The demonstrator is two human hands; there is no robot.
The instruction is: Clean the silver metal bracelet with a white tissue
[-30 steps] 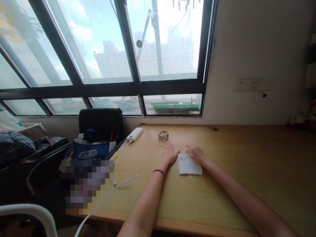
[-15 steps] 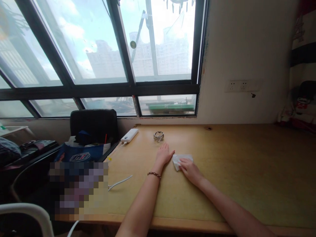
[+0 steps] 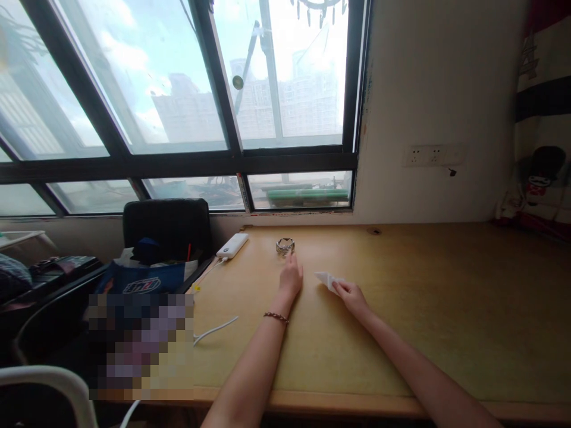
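Cloth (image 3: 328, 280) gathered in right hand (image 3: 354, 298), left hand (image 3: 291, 279) at metal ring (image 3: 281, 249)

Half a second ago the right hand lay over the cloth on the tabletop (image 3: 401, 345); now thumb and fingers pinch its right end, and it pokes out to the left as a narrow strip. That leaves it gripped rather than spread; whether it clears the wood entirely is hard to tell. Just left, the other hand, flat and spread short of the ring a moment ago, has turned on edge with its fingertips at the ring's near side. I cannot tell whether they grasp it or only come close.

Counted from near to far: two hands, one bracelet (image 3: 276, 317) on the left wrist, one cloth, one ring, one power bank (image 3: 233, 245) at the far left, and two wall sockets (image 3: 416, 156) beyond.
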